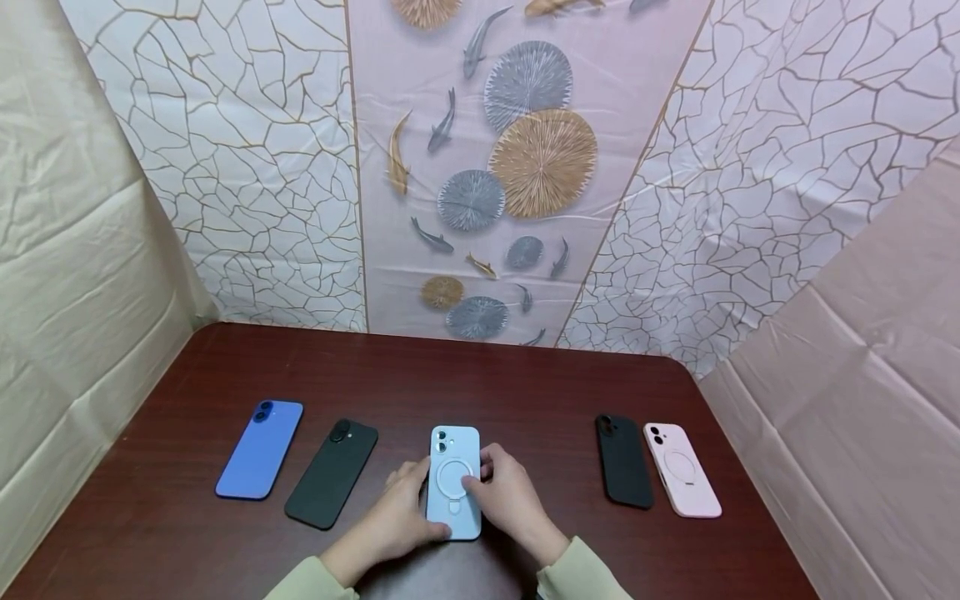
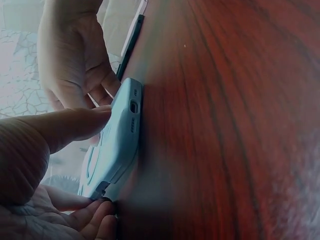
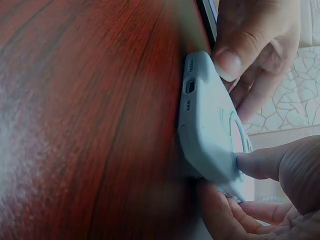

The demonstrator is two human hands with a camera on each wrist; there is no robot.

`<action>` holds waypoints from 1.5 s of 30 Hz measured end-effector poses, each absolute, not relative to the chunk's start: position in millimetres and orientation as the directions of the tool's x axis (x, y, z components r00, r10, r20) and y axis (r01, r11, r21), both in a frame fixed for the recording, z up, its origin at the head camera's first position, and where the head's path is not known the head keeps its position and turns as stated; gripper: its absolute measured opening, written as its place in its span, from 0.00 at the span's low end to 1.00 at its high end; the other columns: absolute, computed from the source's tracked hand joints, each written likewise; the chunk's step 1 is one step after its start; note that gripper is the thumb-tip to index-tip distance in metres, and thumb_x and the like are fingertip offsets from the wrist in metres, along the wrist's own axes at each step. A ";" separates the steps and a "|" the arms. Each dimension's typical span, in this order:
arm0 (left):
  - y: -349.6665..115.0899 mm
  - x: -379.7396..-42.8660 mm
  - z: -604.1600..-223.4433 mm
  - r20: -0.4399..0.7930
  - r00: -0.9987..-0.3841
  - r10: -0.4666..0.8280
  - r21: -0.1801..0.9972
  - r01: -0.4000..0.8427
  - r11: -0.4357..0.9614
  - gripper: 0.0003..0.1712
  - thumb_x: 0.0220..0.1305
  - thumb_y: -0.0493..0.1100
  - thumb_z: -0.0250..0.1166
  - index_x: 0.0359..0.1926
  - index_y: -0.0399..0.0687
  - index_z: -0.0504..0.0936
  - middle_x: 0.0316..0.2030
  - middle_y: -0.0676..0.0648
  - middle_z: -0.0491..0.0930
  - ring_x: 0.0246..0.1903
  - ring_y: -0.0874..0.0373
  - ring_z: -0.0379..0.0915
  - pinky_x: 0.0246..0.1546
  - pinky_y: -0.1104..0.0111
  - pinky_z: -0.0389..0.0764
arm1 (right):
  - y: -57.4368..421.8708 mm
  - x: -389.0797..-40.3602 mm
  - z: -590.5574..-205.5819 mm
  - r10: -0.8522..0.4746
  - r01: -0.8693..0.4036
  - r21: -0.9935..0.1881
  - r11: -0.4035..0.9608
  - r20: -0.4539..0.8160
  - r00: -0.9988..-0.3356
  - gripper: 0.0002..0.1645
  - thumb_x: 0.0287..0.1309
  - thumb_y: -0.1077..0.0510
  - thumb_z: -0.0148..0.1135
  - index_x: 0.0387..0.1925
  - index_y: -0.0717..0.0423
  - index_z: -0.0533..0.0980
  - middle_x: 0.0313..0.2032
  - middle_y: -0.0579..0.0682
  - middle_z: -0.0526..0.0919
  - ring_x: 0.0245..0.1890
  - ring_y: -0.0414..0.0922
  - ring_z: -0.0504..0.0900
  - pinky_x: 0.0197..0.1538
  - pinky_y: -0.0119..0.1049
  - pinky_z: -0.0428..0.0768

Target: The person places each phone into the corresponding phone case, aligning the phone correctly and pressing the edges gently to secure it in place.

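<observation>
A phone in a light blue case (image 1: pixel 453 482), back side up, lies between my hands at the near middle of the table. A round ring with a small tab marks its back, and two camera lenses sit at the far left corner. My left hand (image 1: pixel 399 518) holds its left side, thumb on the near left corner. From the right my right hand (image 1: pixel 512 497) grips the other edge, thumb pressed beside the ring. The right wrist view shows the charging port (image 3: pixel 190 86) in its bottom end. Both hands' fingertips curl at the side edges, partly hidden under the case.
To the left lie a blue phone (image 1: pixel 259 450) and a dark green-black phone (image 1: pixel 332 475). On the right are a black phone or case (image 1: pixel 626 462) and a pink one with a ring (image 1: pixel 682 471). Patterned cloth (image 1: pixel 277 167) hangs behind the dark red wooden table (image 1: pixel 510 383).
</observation>
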State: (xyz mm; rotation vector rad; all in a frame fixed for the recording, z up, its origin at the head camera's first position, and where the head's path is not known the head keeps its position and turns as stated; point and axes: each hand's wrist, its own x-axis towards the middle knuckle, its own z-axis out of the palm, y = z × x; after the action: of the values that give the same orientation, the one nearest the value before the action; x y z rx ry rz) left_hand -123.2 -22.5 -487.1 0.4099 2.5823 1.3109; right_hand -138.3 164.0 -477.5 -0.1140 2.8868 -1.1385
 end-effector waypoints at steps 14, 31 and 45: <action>-21.0 -127.7 -489.8 -0.087 -0.928 0.361 0.748 0.179 0.639 0.63 0.34 0.46 0.83 0.69 0.28 0.59 0.57 0.37 0.67 0.52 0.44 0.61 0.53 0.48 0.69 | 164.8 -140.0 -477.1 -0.102 -0.068 -0.642 0.764 -0.016 -0.995 0.20 0.51 0.56 0.72 0.43 0.62 0.76 0.31 0.49 0.78 0.31 0.42 0.76 0.35 0.40 0.76; -23.9 -132.6 -490.9 -0.162 -0.912 0.376 0.709 0.158 0.688 0.60 0.39 0.51 0.82 0.68 0.28 0.62 0.51 0.41 0.69 0.48 0.48 0.62 0.50 0.51 0.70 | 159.5 -143.1 -472.2 -0.200 -0.161 -0.503 0.849 -0.024 -0.979 0.18 0.52 0.56 0.71 0.38 0.67 0.79 0.29 0.52 0.75 0.29 0.43 0.72 0.33 0.39 0.74; -18.1 -142.7 -490.3 -0.205 -0.860 0.467 0.539 0.299 0.788 0.65 0.39 0.60 0.79 0.66 0.20 0.59 0.58 0.27 0.64 0.56 0.40 0.63 0.58 0.50 0.67 | 149.0 -145.6 -464.5 -0.236 -0.189 -0.364 0.912 -0.089 -0.968 0.14 0.56 0.58 0.68 0.31 0.68 0.79 0.24 0.51 0.72 0.23 0.42 0.70 0.30 0.38 0.75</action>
State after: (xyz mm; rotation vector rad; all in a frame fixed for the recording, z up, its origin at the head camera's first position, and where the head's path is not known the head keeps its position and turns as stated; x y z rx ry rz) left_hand -142.7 -18.1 -490.3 0.5857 2.6505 0.7195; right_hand -145.6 149.0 -464.5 -0.3282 2.9431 -0.5404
